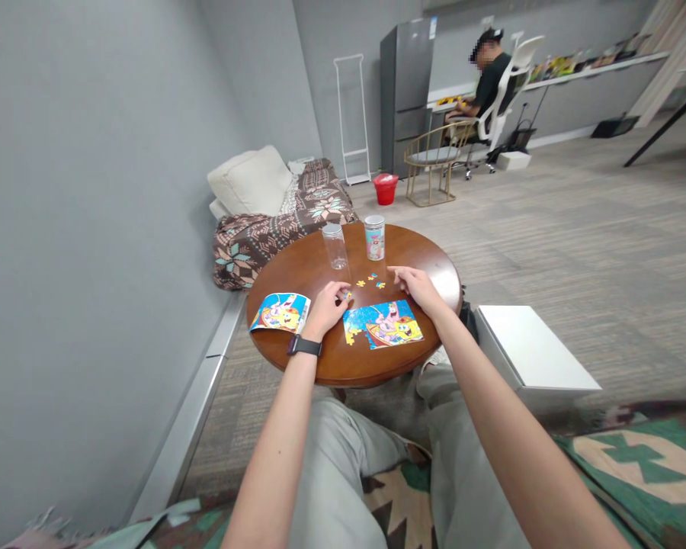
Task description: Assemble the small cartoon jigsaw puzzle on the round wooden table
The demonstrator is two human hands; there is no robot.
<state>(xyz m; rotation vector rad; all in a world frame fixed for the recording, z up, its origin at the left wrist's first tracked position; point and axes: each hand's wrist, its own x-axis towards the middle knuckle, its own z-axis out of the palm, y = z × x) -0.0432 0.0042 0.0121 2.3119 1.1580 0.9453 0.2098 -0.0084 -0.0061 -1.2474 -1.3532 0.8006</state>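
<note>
A nearly whole cartoon jigsaw puzzle (384, 323) lies on the round brown table (314, 263). My left hand (330, 305), with a dark watch on its wrist, rests just left of the puzzle, its fingers pinched on a small puzzle piece (347, 294). On the other side, my right hand (415, 287) lies just above the puzzle's upper right edge, fingers stretched toward several loose pieces (371, 280) and holding nothing. A printed reference picture (280, 312) curls at the table's left edge.
A clear jar (335, 245) and a printed can (374, 237) stand at the table's far side. A white box (529, 351) sits on the floor to the right. Behind are a blanket-covered couch (274, 217), a red bucket (385, 188), a gold chair (434, 162), and a seated person (488, 80).
</note>
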